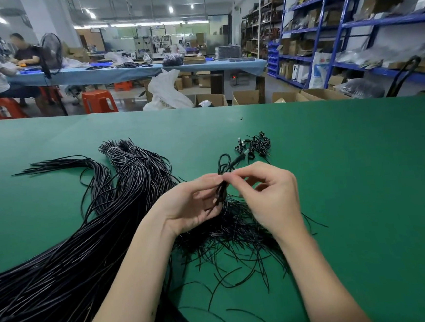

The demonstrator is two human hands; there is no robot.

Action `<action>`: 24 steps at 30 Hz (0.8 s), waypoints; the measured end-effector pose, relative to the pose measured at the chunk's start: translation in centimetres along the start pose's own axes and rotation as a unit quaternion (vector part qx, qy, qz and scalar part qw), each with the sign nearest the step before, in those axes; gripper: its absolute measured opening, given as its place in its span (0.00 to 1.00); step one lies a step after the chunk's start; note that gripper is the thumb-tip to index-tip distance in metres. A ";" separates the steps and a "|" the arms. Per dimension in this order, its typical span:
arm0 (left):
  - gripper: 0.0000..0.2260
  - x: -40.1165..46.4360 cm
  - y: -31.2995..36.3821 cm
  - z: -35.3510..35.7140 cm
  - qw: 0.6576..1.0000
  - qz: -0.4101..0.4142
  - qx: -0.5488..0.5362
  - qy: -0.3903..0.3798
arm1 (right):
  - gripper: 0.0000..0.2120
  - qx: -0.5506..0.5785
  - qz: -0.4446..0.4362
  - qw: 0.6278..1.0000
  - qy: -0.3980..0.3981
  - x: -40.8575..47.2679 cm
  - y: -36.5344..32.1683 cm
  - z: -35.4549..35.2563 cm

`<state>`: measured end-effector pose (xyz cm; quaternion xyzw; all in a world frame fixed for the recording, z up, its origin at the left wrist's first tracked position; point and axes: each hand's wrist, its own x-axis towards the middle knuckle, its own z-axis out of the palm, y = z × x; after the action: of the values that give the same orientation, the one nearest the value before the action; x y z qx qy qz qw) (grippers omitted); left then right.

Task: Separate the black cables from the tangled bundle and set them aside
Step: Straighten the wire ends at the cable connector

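Black cables [68, 251] in a thick tangled bundle, sprawled across the near left of the green worktop [360, 174], loose ends fanned out beneath both wrists. Smaller heap of coiled cables [254, 144] farther off, right of centre, well apart from the bundle. Left hand [192, 205] and right hand [267, 194] raised over the loose ends, each grip pinched on one looped cable [223, 165] standing up between the fingertips.
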<state>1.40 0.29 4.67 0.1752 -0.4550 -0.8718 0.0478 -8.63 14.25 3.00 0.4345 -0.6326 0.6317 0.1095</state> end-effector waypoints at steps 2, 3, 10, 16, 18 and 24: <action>0.11 0.5 -0.3 0.8 0.995 0.088 0.041 0.019 | 0.04 0.116 0.143 0.980 0.078 -0.4 0.1 0.9; 0.10 0.7 -0.5 1.1 0.987 0.140 0.068 0.026 | 0.05 0.186 0.216 0.952 0.113 -0.5 0.0 1.5; 0.07 0.5 -0.4 0.8 0.901 0.315 0.285 0.088 | 0.06 0.431 0.475 0.765 0.059 -0.2 0.3 2.2; 0.06 1.0 -0.6 0.7 0.942 0.238 0.206 0.113 | 0.02 0.135 0.326 0.936 0.010 0.1 0.5 0.6; 0.06 1.1 -0.8 0.7 0.951 0.227 0.175 0.112 | 0.03 0.011 0.243 0.969 0.043 0.0 0.7 0.7; 0.06 1.4 -0.9 0.3 0.946 0.226 0.166 0.162 | 0.05 -0.146 0.082 0.985 0.052 -1.2 0.8 1.8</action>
<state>0.10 0.69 3.78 0.2124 -0.6067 -0.7103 0.2868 -7.68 12.97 1.32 0.3269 -0.7450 0.5611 0.1522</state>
